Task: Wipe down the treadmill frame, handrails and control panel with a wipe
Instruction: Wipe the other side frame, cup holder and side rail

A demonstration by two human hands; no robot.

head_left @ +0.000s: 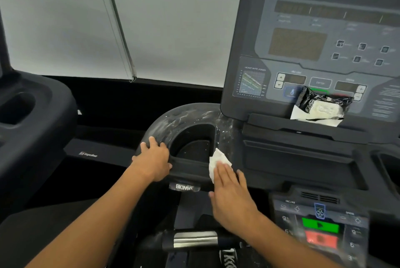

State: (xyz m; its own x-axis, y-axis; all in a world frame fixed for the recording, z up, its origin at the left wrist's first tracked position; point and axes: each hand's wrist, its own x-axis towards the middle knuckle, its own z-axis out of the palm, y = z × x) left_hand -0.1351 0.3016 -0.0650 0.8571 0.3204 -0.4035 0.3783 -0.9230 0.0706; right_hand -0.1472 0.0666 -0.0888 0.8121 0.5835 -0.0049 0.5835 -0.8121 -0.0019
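Neighbouring treadmill (32, 120): dark console with a cup recess at far left, well apart from the work; no risk seen there.
Left hand (152, 159): fingers curled over the outer rim of the cup holder (190, 135), bracing. Likely slip if weight leans in, since the rim shows wet, soapy streaks.
White wipe (217, 162): lying on the holder's right rim edge, partly bunched, one corner hanging toward the recess. Could drop into the cup well if pressure eases.
Right hand (232, 200): flat, fingers straight and together, pressing on the wipe's lower part rather than gripping. Only part of the cloth covered, so may smear instead of lifting residue.
Wipe packet (320, 106): propped open on the console ledge against the control panel (313, 40), covering some buttons. Could be knocked off or dry out.
Lower keypad (320, 226): green and red keys near the right forearm; accidental press plausible.
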